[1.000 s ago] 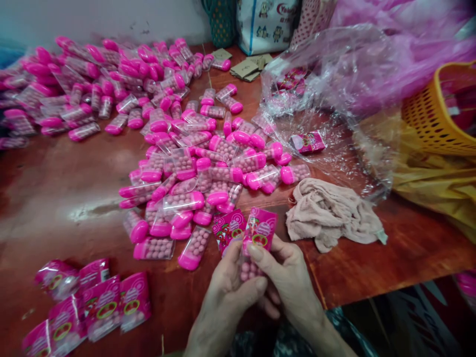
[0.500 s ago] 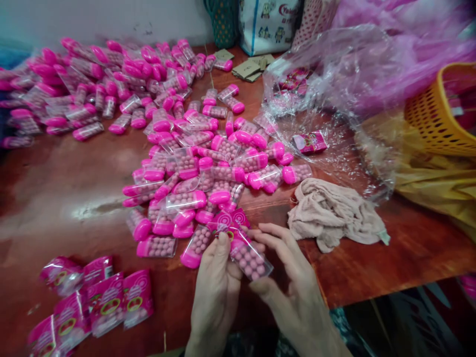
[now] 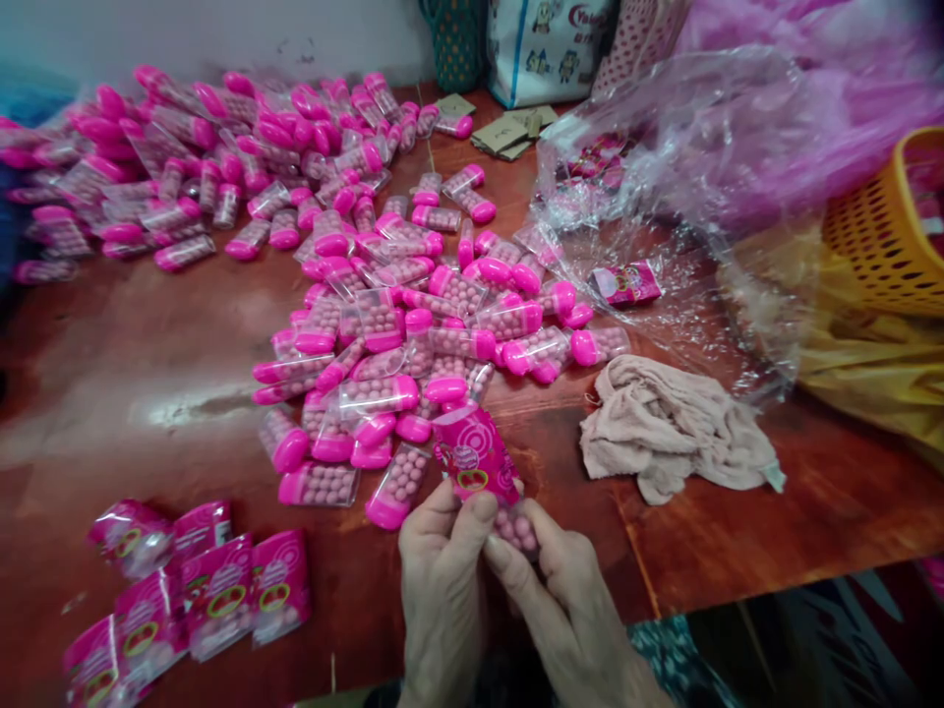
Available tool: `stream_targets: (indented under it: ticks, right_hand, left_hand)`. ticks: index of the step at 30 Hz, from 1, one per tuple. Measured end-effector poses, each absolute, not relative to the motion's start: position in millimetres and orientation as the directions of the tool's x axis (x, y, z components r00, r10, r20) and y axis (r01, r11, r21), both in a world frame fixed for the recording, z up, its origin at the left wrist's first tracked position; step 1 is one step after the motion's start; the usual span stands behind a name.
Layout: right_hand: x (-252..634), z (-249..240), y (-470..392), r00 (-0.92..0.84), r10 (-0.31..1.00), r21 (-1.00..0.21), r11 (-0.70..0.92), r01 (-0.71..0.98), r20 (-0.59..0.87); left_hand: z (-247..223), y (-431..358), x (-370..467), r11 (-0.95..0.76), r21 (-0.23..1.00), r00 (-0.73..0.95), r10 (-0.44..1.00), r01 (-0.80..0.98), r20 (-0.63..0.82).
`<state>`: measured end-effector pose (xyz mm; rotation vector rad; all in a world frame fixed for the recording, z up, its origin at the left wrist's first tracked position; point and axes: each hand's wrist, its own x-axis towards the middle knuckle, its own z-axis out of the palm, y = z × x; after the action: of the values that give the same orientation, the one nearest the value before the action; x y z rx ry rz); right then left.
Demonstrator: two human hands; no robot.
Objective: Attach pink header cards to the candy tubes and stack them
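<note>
A pink printed sleeve [image 3: 476,454] is round the upper part of a clear container of pink balls [image 3: 514,529]. My left hand [image 3: 446,580] pinches the sleeve's lower edge between thumb and fingers. With thumb and fingers, my right hand [image 3: 564,590] grips the clear container's lower end. Both hands meet near the table's front edge. Just beyond them lies a heap of pink-capped containers [image 3: 376,393]. Several containers in printed sleeves [image 3: 217,595] lie at the front left.
More capped containers [image 3: 177,123] are piled at the back left. A crumpled cloth [image 3: 675,428], clear plastic bag [image 3: 664,177] and yellow basket [image 3: 870,231] sit on the right. Cardboard pieces [image 3: 508,133] and a white bag [image 3: 546,49] stand behind.
The sleeve has turned more upright and covers more of the clear container. My right hand's fingers have closed round the container's end, nearer my left hand. The view has shifted slightly.
</note>
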<state>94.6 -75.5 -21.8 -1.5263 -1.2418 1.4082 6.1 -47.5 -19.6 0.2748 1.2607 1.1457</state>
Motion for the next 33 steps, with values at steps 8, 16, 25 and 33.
stream_targets:
  ticks: [8, 16, 25, 33]
  right_hand:
    - [102.7, -22.9, -74.8, -0.111, 0.891, -0.897, -0.431, 0.095, -0.44]
    - [109.3, -31.7, -62.9, -0.48, 0.757, -0.706, -0.625, -0.332, -0.444]
    - [98.8, -25.6, -78.2, -0.063, 0.846, -0.844, -0.533, -0.053, -0.53]
    - [104.0, -25.2, -58.2, -0.396, 0.773, -0.694, -0.627, -0.354, -0.496]
  left_hand:
    - [-18.8, -50.0, 5.6, 0.43, 0.735, -0.23, 0.76, -0.524, -0.608]
    - [-24.4, -51.4, -2.8, 0.428, 0.708, -0.081, 0.823, -0.562, -0.562]
    - [-16.9, -57.7, 13.0, 0.44, 0.819, -0.24, 0.806, -0.369, -0.541]
    - [-19.8, -56.5, 3.0, 0.323, 0.734, -0.272, 0.78, -0.597, -0.564]
